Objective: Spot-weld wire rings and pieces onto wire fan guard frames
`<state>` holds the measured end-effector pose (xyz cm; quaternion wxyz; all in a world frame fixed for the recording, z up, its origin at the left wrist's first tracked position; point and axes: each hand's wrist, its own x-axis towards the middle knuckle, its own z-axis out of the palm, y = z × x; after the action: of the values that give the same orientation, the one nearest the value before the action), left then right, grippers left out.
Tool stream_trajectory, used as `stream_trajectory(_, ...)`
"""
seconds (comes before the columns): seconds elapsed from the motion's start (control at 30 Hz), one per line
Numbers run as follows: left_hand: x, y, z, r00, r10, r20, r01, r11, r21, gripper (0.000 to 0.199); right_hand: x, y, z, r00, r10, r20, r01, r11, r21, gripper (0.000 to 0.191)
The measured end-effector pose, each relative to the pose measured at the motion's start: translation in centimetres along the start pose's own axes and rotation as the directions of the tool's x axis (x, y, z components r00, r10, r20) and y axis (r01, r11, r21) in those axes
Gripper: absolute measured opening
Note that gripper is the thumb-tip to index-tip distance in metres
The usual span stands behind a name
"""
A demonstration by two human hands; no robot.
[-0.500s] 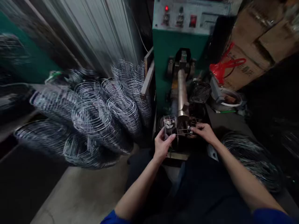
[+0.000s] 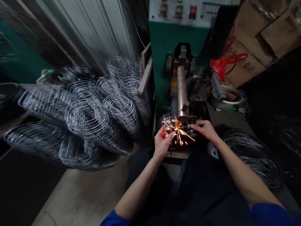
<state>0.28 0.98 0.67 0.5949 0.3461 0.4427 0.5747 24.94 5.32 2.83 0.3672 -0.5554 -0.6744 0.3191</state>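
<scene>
Closed round a small wire frame (image 2: pixel 167 117), my left hand (image 2: pixel 161 145) grips its left side with thumb and fingers. My right hand (image 2: pixel 206 130) pinches the frame's right end, to the right of the machine's tip. The welding machine's metal arm (image 2: pixel 182 89) points down toward me, its end over the middle of the wire frame. Orange sparks (image 2: pixel 180 133) spray from that spot toward me, between both hands. Sparks and fingers hide part of the frame, so the exact contact point cannot be made out.
Stacks of bent wire rings (image 2: pixel 94 122) stand at left beside a wooden bar (image 2: pixel 145 77). The green machine body (image 2: pixel 162 47) rises ahead. On the right are a bowl (image 2: pixel 235 99), a red plastic bag (image 2: pixel 221 67), cardboard boxes (image 2: pixel 249 47) and wire coils (image 2: pixel 251 157).
Sparks have appeared under the machine's arm, whose end sits over the frame. The red panel light has gone off and a green one is lit. Both hands keep their grip.
</scene>
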Motion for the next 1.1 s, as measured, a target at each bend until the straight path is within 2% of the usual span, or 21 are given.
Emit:
stream_trajectory(0.13, -0.1, 0.5, -0.1, 1.0, -0.002, 0.021, 0.001, 0.999, 0.032, 0.065, 0.0, -0.6, 0.3, 0.999, -0.014, -0.035, 0.011, 0.998, -0.068, 0.054)
stream_trajectory(0.2, -0.4, 0.8, -0.2, 1.0, -0.006, 0.027, 0.004, 0.995, 0.097, 0.063, -0.3, -0.7, 0.4, 0.995, -0.073, -0.07, 0.066, 0.993, -0.099, 0.051)
stream_trajectory(0.27, -0.7, 1.0, -0.3, 1.0, 0.015, 0.013, -0.017, 0.986, 0.167, 0.062, -0.9, 0.4, -0.1, 0.98, -0.146, -0.134, 0.129, 0.983, -0.129, 0.041)
stream_trajectory(0.3, -0.7, 1.0, -0.3, 0.999, 0.033, 0.002, -0.033, 0.983, 0.182, 0.062, -1.5, 1.4, -0.8, 0.974, -0.146, -0.175, 0.119, 0.981, -0.155, 0.037)
stream_trajectory(0.33, -0.7, 0.9, -0.4, 0.999, 0.051, -0.006, -0.049, 0.982, 0.182, 0.062, -2.3, 2.8, -1.7, 0.971, -0.086, -0.225, 0.04, 0.979, -0.202, 0.034)
stream_trajectory(0.37, -0.7, 0.7, -0.4, 0.998, 0.057, -0.01, -0.054, 0.983, 0.176, 0.062, -3.3, 4.4, -2.9, 0.957, 0.03, -0.288, -0.107, 0.961, -0.256, 0.032)
stream_trajectory(0.4, -0.8, 0.5, -0.3, 0.998, 0.053, -0.013, -0.051, 0.985, 0.167, 0.063, -4.7, 6.1, -4.3, 0.917, 0.17, -0.36, -0.286, 0.911, -0.298, 0.032)
stream_trajectory(0.47, -1.1, 0.1, -0.3, 0.999, 0.031, -0.007, -0.03, 0.987, 0.156, 0.065, -7.8, 9.4, -7.0, 0.755, 0.42, -0.503, -0.613, 0.725, -0.314, 0.03)
stream_trajectory(0.5, -1.2, 0.0, -0.2, 1.0, 0.023, -0.007, -0.021, 0.988, 0.152, 0.065, -9.4, 10.9, -8.2, 0.669, 0.496, -0.554, -0.714, 0.636, -0.293, 0.029)
stream_trajectory(0.57, -1.6, -0.2, -0.2, 1.0, 0.024, -0.012, -0.022, 0.989, 0.148, 0.065, -12.0, 13.5, -10.0, 0.543, 0.583, -0.605, -0.821, 0.519, -0.237, 0.03)
stream_trajectory(0.67, -1.6, -0.4, -0.2, 0.998, 0.041, -0.038, -0.034, 0.986, 0.166, 0.065, -14.2, 16.1, -10.8, 0.411, 0.683, -0.603, -0.9, 0.411, -0.146, 0.03)
stream_trajectory(0.8, -1.4, -0.7, -0.4, 0.997, 0.059, -0.049, -0.048, 0.979, 0.198, 0.064, -15.2, 17.6, -10.6, 0.317, 0.732, -0.603, -0.916, 0.4, 0.003, 0.023)
stream_trajectory(0.93, -1.3, -0.7, -0.4, 0.997, 0.058, -0.05, -0.046, 0.976, 0.212, 0.065, -16.1, 17.3, -11.4, 0.255, 0.717, -0.649, -0.843, 0.493, 0.213, 0.013)
stream_trajectory(1.03, -1.2, -0.6, -0.3, 0.999, 0.032, -0.036, -0.024, 0.979, 0.2, 0.066, -16.7, 16.2, -13.1, 0.217, 0.686, -0.694, -0.681, 0.616, 0.396, 0.015)
stream_trajectory(1.1, -1.0, -0.6, -0.2, 0.999, 0.025, -0.025, -0.02, 0.983, 0.18, 0.066, -16.9, 15.1, -15.1, 0.21, 0.658, -0.723, -0.497, 0.709, 0.501, 0.02)
